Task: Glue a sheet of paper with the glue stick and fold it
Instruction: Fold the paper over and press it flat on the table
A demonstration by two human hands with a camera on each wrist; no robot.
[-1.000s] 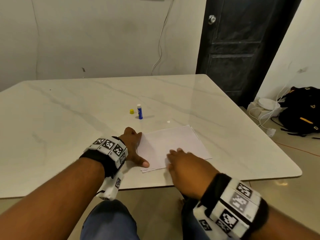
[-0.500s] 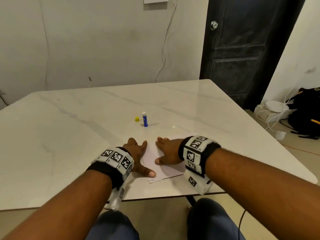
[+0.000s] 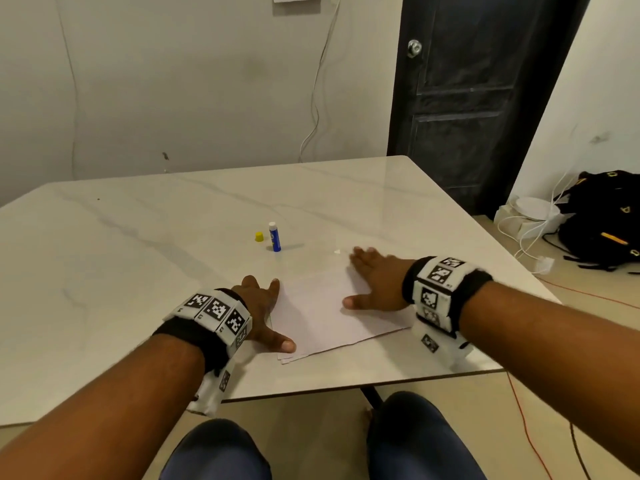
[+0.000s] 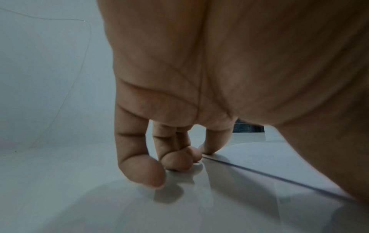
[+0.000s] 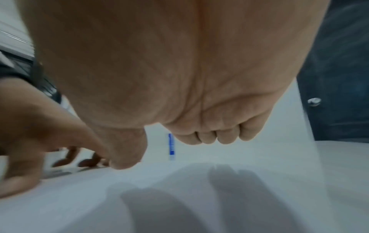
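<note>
We see left hand flat, fingers spread on paper edge, right hand flat, fingers straight, gripping nothing, glue stick upright on counter, yellow cap beside it

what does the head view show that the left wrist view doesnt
Only the head view shows the right hand flat on the paper, the uncapped glue stick standing beside its yellow cap, and the black backpack. Only the left wrist view shows the left hand's fingertips from below, touching the table. Both show the left hand, the paper's edge and the marble table.
</note>
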